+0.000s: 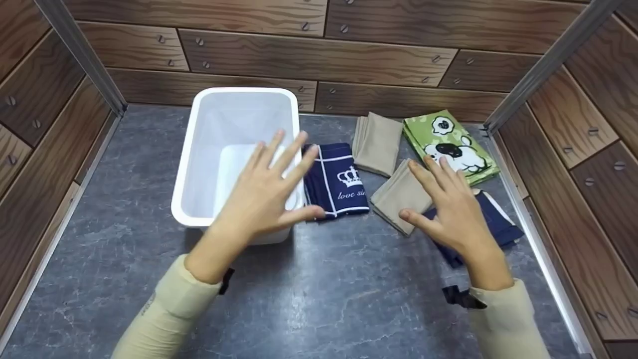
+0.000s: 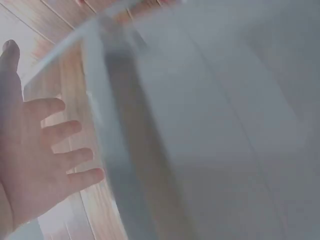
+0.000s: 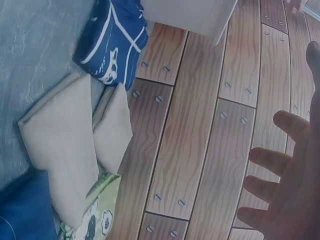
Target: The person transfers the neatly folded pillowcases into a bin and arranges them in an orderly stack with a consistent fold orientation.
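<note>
My left hand (image 1: 264,192), fingers spread and holding nothing, is over the right side of a white plastic bin (image 1: 187,164). Its thumb overlaps a folded navy cloth (image 1: 344,179) with a white crown and lettering. In the left wrist view the same hand (image 2: 40,150) shows spread fingers beside the bin's rim (image 2: 102,120). My right hand (image 1: 451,209), also spread and holding nothing, is above the folded cloths on the right. Under and around it lie a beige cloth (image 1: 398,199), a green cloth with a cartoon dog (image 1: 448,134) and a second navy cloth (image 1: 498,224), partly hidden.
Another folded beige cloth (image 1: 379,144) lies at the back, beside the green one. Wood-patterned panels (image 1: 319,55) wall in the grey marbled surface (image 1: 339,299) at the back and both sides. A metal strip (image 1: 538,259) runs along the right edge.
</note>
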`<move>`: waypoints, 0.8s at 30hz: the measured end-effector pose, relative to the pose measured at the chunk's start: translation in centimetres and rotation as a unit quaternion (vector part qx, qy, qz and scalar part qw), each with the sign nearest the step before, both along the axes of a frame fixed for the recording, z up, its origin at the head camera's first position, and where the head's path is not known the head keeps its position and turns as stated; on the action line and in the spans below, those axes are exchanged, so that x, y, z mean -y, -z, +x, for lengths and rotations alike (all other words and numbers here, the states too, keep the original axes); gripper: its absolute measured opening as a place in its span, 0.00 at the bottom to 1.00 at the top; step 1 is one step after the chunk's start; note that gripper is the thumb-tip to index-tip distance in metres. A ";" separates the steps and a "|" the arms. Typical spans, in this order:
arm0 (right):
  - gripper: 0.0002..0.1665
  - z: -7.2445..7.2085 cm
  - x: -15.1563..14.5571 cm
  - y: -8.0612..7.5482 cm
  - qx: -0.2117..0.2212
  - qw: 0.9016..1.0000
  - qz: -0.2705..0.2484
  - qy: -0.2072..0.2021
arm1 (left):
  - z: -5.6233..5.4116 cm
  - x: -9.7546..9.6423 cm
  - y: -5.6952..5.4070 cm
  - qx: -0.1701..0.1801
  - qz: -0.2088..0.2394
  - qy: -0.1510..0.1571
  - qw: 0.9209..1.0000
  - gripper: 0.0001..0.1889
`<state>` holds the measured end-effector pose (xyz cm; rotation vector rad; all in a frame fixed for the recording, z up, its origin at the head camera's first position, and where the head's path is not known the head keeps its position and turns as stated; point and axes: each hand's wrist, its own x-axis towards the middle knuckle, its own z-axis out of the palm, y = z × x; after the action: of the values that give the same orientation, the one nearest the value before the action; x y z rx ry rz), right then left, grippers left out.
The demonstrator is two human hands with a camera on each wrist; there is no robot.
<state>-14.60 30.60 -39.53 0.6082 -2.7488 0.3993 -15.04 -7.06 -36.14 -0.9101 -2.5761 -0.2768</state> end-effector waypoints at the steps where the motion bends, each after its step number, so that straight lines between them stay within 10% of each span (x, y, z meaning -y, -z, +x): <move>1: 0.52 0.0 0.1 0.2 0.000 1.000 -0.003 0.000 | 0.2 -0.6 0.0 -0.004 0.003 0.012 1.000 0.53; 15: 0.52 -0.7 1.6 2.2 -0.013 1.000 -0.019 -0.016 | 1.5 -6.7 4.3 -0.025 0.043 0.148 0.988 0.48; 24: 0.52 -1.7 2.3 3.4 0.010 0.999 -0.032 -0.022 | -0.8 -5.4 6.5 -0.017 0.046 0.157 0.986 0.44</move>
<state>-16.32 28.30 -42.91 0.6533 -2.7344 0.5030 -15.81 -1.69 -42.61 -1.2719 -2.3606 -0.4593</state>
